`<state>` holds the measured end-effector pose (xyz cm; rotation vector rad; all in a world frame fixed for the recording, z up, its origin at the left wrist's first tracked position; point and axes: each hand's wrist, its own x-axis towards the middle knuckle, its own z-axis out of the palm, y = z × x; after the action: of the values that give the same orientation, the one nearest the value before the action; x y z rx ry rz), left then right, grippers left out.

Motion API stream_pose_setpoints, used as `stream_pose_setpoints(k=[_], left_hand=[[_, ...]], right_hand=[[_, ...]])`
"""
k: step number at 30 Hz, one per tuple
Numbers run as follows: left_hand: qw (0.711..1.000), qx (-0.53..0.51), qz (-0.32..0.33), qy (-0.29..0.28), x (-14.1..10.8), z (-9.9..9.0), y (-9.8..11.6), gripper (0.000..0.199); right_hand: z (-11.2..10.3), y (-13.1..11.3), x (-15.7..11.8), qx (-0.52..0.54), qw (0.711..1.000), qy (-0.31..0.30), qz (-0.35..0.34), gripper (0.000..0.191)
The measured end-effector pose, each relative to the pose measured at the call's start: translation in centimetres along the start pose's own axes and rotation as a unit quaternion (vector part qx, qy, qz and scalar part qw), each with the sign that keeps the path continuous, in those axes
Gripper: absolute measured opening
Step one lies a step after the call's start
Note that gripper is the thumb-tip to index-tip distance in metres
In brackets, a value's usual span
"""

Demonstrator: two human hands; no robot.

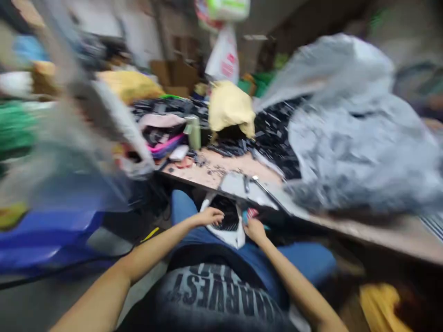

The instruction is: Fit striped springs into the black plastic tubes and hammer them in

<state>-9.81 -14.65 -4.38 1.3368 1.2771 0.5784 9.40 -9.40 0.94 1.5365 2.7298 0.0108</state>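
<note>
A white container or bag [232,238] with dark contents [226,213] lies between my thighs, below the table edge. Over its left side is my left hand [210,216], its fingers curled near the dark contents; whether they pinch anything is too blurred to tell. My right hand [255,228] is closed at the container's right side, around a small blue and red item [249,215] that I cannot make out clearly.
The worktable [221,165] ahead carries black scraps, a long thin tool [266,191], a green can [193,132] and a cream cloth bundle [230,107]. Large grey plastic [363,138] covers its right. A blue object [44,240] stands left.
</note>
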Motion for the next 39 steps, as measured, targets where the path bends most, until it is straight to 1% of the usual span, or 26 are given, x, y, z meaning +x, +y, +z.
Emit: stream_pose_setpoints(k=[1,2,3,5,8,10,12,14,16,18,20,21,22,23,25,27,28,29,32,34,36,39], left_hand=[[0.999,-0.005,-0.034,0.005,1.0,0.6,-0.2,0.052],[0.998,0.001,-0.057,-0.006,2.0,1.1,-0.4,0.057],[0.997,0.007,-0.077,-0.012,3.0,1.8,-0.6,0.060],[0.995,0.019,-0.098,-0.028,4.6,3.2,-0.8,0.061],[0.994,0.021,-0.104,-0.033,6.4,5.9,-0.5,0.061],[0.995,0.015,-0.096,-0.020,7.5,7.9,-0.1,0.061],[0.996,0.002,-0.084,-0.002,8.6,9.6,0.3,0.056],[0.997,-0.022,-0.077,0.017,9.6,10.8,0.5,0.046],[0.995,-0.057,-0.078,0.035,10.1,11.3,0.6,0.038],[0.990,-0.100,-0.084,0.051,10.0,11.3,0.5,0.034],[0.982,-0.148,-0.096,0.065,9.3,10.9,0.5,0.031],[0.977,-0.172,-0.104,0.070,8.9,10.6,0.5,0.029],[0.971,-0.196,-0.114,0.076,8.4,10.3,0.4,0.027],[0.965,-0.218,-0.124,0.083,7.8,10.0,0.4,0.024],[0.950,-0.258,-0.145,0.095,6.7,9.4,0.4,0.019],[0.937,-0.292,-0.164,0.104,5.6,9.0,0.4,0.016],[0.931,-0.305,-0.172,0.107,5.0,8.8,0.5,0.015],[0.926,-0.316,-0.176,0.106,4.3,8.6,0.7,0.014],[0.913,-0.347,-0.183,0.111,2.0,7.7,1.2,0.012],[0.904,-0.365,-0.182,0.128,0.3,6.8,1.4,0.014],[0.902,-0.369,-0.174,0.141,-1.4,5.7,1.5,0.017],[0.917,-0.338,-0.160,0.136,-2.9,4.5,1.4,0.021]], right_hand=[[1.9,0.9,-2.8,0.020,0.998,-0.049,0.034,0.026],[3.6,1.5,-5.0,0.043,0.993,-0.092,0.059,0.024],[4.9,1.9,-6.4,0.066,0.987,-0.125,0.077,0.022],[6.8,2.5,-7.6,0.104,0.978,-0.152,0.101,0.017],[8.3,3.1,-7.7,0.134,0.973,-0.153,0.107,0.019],[8.9,3.2,-7.9,0.144,0.974,-0.145,0.100,0.021],[9.3,3.1,-8.4,0.152,0.975,-0.136,0.094,0.023],[9.8,3.2,-8.8,0.159,0.975,-0.127,0.091,0.024],[10.0,3.3,-9.1,0.170,0.975,-0.119,0.086,0.024],[10.0,3.5,-9.6,0.185,0.974,-0.109,0.073,0.025],[9.7,3.8,-10.5,0.202,0.973,-0.095,0.054,0.030],[9.6,4.0,-11.1,0.211,0.973,-0.079,0.053,0.035],[9.4,4.3,-11.8,0.216,0.972,-0.063,0.072,0.041],[9.3,4.8,-12.6,0.214,0.969,-0.050,0.110,0.049],[9.1,6.3,-13.8,0.190,0.955,-0.044,0.223,0.065],[9.3,8.5,-14.5,0.155,0.932,-0.073,0.321,0.073],[9.5,9.6,-14.4,0.143,0.922,-0.092,0.347,0.072],[9.8,10.7,-14.2,0.136,0.915,-0.109,0.362,0.067],[10.7,12.8,-12.6,0.131,0.903,-0.153,0.379,0.042],[11.1,13.0,-11.4,0.133,0.903,-0.166,0.373,0.033],[11.5,12.5,-10.4,0.132,0.907,-0.165,0.365,0.035],[11.9,11.7,-9.7,0.129,0.911,-0.158,0.359,0.039]])
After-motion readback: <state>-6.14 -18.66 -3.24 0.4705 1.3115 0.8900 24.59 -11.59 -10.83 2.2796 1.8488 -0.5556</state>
